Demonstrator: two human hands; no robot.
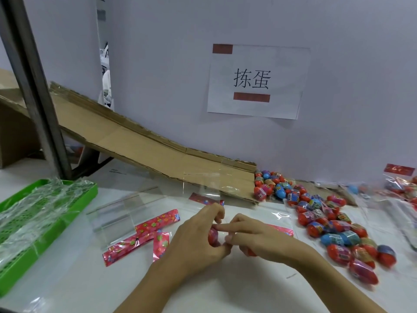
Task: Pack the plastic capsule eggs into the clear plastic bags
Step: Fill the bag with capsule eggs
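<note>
My left hand [198, 233] grips a red capsule egg [213, 236], its long axis pointing away from me; my right hand [250, 239] pinches the clear bag [203, 186] just beside it, mouth towards the egg, I judge, over the counter [90, 279]

The left grip [198, 231] largely hides a red capsule egg [212, 236].

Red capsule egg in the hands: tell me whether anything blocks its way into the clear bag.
Nothing visible does. The left hand grips the red plastic capsule egg and the right hand pinches the clear plastic bag right beside it; whether the bag's mouth is open cannot be told.
</note>
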